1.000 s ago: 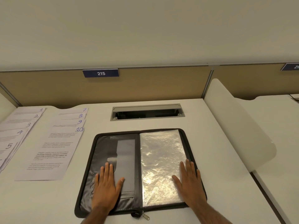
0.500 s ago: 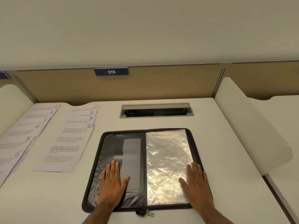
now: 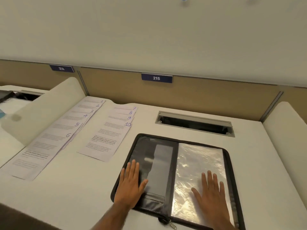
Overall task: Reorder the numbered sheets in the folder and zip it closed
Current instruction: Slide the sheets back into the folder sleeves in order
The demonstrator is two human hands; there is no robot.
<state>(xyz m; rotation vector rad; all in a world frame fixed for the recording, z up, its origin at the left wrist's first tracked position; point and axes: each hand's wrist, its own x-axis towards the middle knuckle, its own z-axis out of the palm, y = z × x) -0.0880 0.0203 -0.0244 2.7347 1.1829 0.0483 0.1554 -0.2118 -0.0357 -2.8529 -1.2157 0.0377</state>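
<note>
On the white table (image 3: 79, 183), right in front of the person, lies the open folder (image 3: 174, 173), black with a zipper around its edge. Both hands rest flat on it, fingers spread, and they grasp nothing: the left hand (image 3: 128, 185) presses the dark inner cover with its pockets, the right hand (image 3: 211, 191) presses the clear plastic sleeves (image 3: 197, 165) on the other half. The sleeves look empty, as far as the glare lets me see. The zipper pull (image 3: 172, 225) hangs at the near edge, at 6 o'clock from the spine.

The numbered sheets are not in the folder. They lie on the table at about 10 o'clock from the hands, in two fanned stacks. The far-left stack (image 3: 54, 138) shows 1 to 6, the nearer stack (image 3: 108, 138) shows 7 to 10, with sheet 10 on top. The long axis of both stacks runs from about 7 o'clock to 1 o'clock, slightly tilted against the folder's spine. The stack with 7 to 10 is just beside the folder's left edge, but they do not touch.

I judge that the left hand is the nearer one for taking the sheets, while the right hand can keep the folder still. The reach goes up and to the left across bare table. A cable slot (image 3: 194, 124) sits at 12 o'clock from the folder, out of the way.
</note>
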